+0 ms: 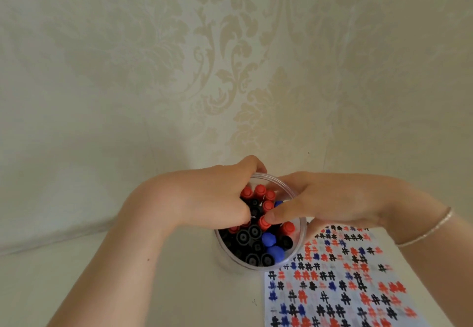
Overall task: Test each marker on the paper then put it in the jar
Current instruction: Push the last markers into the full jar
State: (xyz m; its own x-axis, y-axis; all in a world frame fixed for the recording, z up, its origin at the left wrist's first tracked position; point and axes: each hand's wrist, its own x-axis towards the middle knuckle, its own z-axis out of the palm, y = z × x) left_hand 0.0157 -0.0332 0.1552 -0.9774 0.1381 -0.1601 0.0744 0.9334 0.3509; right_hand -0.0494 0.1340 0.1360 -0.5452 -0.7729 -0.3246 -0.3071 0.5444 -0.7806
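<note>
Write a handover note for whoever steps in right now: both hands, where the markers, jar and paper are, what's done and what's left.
Left hand: fingers curled down among the markers in the jar, at its far left side; its grip is hidden.
Right hand: over the jar mouth, thumb pressing a red marker.
Jar: upright on the table, packed with red, black and blue markers.
Paper: flat, right of the jar, covered in red, black and blue hash marks.
Done: many tests, most markers stowed.
Left: seat the markers; none seen outside the jar.

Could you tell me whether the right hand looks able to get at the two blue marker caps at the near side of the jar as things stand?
Probably yes. The blue caps stand uncovered by the near rim of the jar, and the right hand is already over the opening, its fingertips on a red cap. The left hand is on the far-left side, clear of them.
</note>
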